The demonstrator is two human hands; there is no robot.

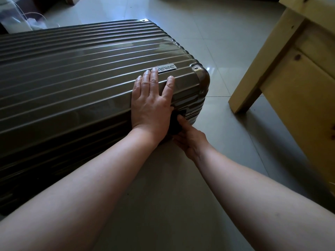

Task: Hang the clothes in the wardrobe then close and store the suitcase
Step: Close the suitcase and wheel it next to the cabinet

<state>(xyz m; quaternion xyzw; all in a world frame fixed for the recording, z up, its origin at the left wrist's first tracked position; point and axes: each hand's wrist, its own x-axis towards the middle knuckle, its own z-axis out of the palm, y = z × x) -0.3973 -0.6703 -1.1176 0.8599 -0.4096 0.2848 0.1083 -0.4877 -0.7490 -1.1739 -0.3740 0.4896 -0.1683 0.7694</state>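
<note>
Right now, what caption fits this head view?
Left hand presses the closed ribbed suitcase lid while right hand works a dark latch on its side.

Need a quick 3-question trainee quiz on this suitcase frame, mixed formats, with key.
1. True or false: the suitcase lies flat on the tiled floor with its lid down.
2. Multiple choice: where is the left hand? A) palm down on the ribbed lid near the corner; B) gripping the wooden furniture; C) flat on the floor.
3. Fill in: the right hand works at the suitcase's ____, beside a dark part that is mostly hidden.

Key: 1 true; 2 A; 3 side (near edge, below the left hand).
</note>
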